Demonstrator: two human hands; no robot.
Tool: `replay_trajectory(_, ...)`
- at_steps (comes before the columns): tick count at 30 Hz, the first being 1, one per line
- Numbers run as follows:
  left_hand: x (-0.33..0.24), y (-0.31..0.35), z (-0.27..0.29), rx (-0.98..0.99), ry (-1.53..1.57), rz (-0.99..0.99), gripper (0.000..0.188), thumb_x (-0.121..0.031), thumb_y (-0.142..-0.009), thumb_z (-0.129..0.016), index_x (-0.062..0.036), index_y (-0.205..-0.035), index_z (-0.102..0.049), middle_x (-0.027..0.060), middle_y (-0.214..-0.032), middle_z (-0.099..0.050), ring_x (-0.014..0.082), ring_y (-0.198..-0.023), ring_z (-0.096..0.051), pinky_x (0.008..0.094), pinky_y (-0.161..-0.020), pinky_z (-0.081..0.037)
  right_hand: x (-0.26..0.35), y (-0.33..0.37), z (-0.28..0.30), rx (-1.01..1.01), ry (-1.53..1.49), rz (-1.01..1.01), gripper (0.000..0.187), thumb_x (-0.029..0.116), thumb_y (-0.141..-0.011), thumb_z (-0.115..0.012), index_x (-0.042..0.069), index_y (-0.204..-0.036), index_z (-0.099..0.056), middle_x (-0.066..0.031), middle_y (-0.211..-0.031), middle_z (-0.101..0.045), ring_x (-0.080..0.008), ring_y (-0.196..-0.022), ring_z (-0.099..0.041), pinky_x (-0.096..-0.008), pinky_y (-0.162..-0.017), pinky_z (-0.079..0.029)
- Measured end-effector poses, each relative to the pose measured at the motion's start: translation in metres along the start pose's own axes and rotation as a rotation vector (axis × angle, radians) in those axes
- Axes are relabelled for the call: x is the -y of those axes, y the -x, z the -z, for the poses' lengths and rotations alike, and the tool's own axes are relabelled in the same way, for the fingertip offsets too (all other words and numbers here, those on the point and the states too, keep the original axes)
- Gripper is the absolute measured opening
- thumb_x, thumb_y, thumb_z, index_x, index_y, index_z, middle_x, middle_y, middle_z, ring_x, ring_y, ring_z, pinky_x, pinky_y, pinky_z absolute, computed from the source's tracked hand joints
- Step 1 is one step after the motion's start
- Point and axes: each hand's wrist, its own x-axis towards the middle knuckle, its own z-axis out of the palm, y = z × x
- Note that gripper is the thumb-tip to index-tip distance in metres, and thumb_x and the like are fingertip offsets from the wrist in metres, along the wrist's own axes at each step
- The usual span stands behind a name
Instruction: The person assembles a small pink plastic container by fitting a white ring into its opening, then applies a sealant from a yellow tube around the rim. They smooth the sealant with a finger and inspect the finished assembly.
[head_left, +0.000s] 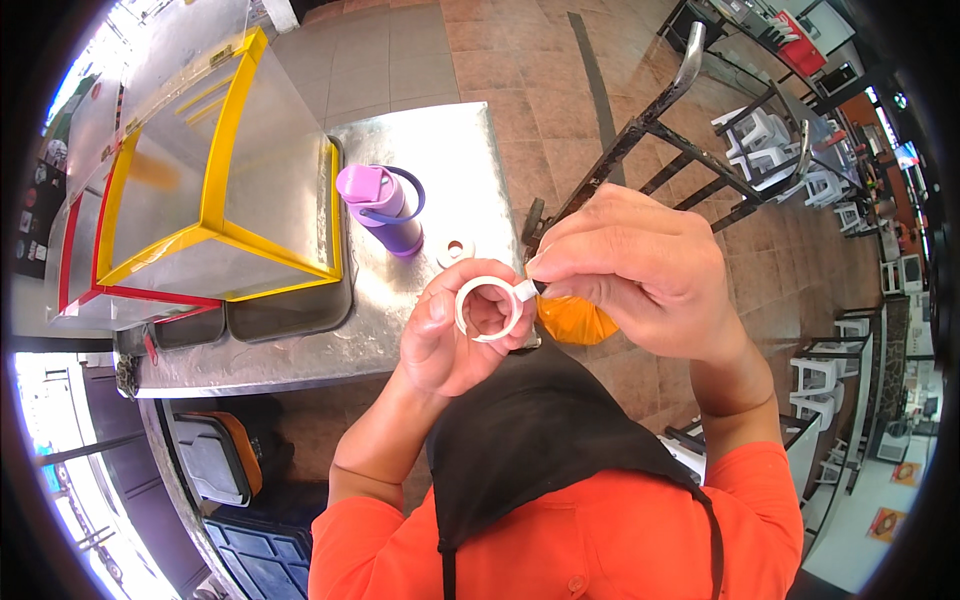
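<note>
My left hand [438, 325] is curled round a white ring [461, 315], which looks like a thin roll of tape. The ring faces up, and fingers show through its hole. At its right side my right hand [640, 270] pinches a small white piece [525, 290] with a dark end between thumb and forefinger. That piece touches or nearly touches the ring; I cannot tell whether they are joined. Just beyond my left hand, a second small white ring [445, 254] lies on the metal table [455, 150]. A purple bottle [385, 215] with a pink lid and dark blue loop stands to its left.
A yellow- and red-framed clear display case [220, 240] stands on the table's left, over dark trays [300, 315]. Right of the table is a black metal cart frame [660, 130]. An orange bag [577, 320] sits below my hands. White stools [765, 135] stand far right.
</note>
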Motion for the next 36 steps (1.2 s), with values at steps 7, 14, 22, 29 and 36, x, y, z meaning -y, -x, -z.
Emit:
replay_trajectory(7,0.003,-0.004,-0.005,0.031,-0.016,-0.043,0.064,-0.048,-0.089,-0.075,0.0033,-0.125,-0.058,0.0170,-0.104,-0.067,0.0228,-0.086,-0.061,0.0342,-0.076,-0.050,0.000,0.002,0.003,0.018,0.054,0.000,0.017,0.004,-0.081,-0.079,0.002,-0.097,-0.074,-0.0106,-0.085,-0.073,-0.0238,-0.075,-0.070,-0.0331,-0.068,-0.050)
replay_trajectory(14,0.003,-0.003,-0.008,-0.047,-0.123,-0.050,0.060,-0.045,-0.090,-0.075,0.0026,-0.124,-0.060,0.0162,-0.102,-0.067,0.0230,-0.084,-0.062,0.0331,-0.073,-0.051,0.001,0.001,0.005,0.046,0.095,0.015,0.016,0.005,-0.082,-0.079,0.000,-0.096,-0.074,-0.0110,-0.085,-0.074,-0.0235,-0.074,-0.069,-0.0324,-0.068,-0.049)
replay_trajectory(22,0.003,-0.005,-0.006,0.013,-0.051,-0.059,0.057,-0.040,-0.092,-0.074,0.0032,-0.126,-0.060,0.0167,-0.106,-0.068,0.0231,-0.088,-0.065,0.0329,-0.077,-0.054,0.004,-0.003,0.006,0.066,0.143,0.021,0.016,0.008,-0.082,-0.080,0.001,-0.096,-0.075,-0.0107,-0.085,-0.074,-0.0229,-0.073,-0.068,-0.0316,-0.067,-0.049)
replay_trajectory(29,0.002,-0.007,-0.003,0.039,-0.052,-0.075,0.055,-0.038,-0.093,-0.073,0.0044,-0.126,-0.060,0.0160,-0.107,-0.068,0.0220,-0.089,-0.065,0.0325,-0.078,-0.054,0.008,-0.005,0.005,0.082,0.193,0.009,0.016,0.007,-0.081,-0.080,0.001,-0.096,-0.075,-0.0099,-0.085,-0.074,-0.0226,-0.073,-0.067,-0.0313,-0.068,-0.050)
replay_trajectory(36,0.000,-0.005,-0.010,-0.071,-0.079,-0.060,0.041,-0.033,-0.096,-0.067,0.0016,-0.118,-0.059,0.0140,-0.102,-0.067,0.0246,-0.089,-0.066,0.0316,-0.074,-0.056,0.011,-0.007,0.004,0.090,0.228,-0.003,0.013,0.006,-0.083,-0.078,0.001,-0.095,-0.075,-0.0098,-0.085,-0.074,-0.0225,-0.073,-0.067,-0.0310,-0.068,-0.050)
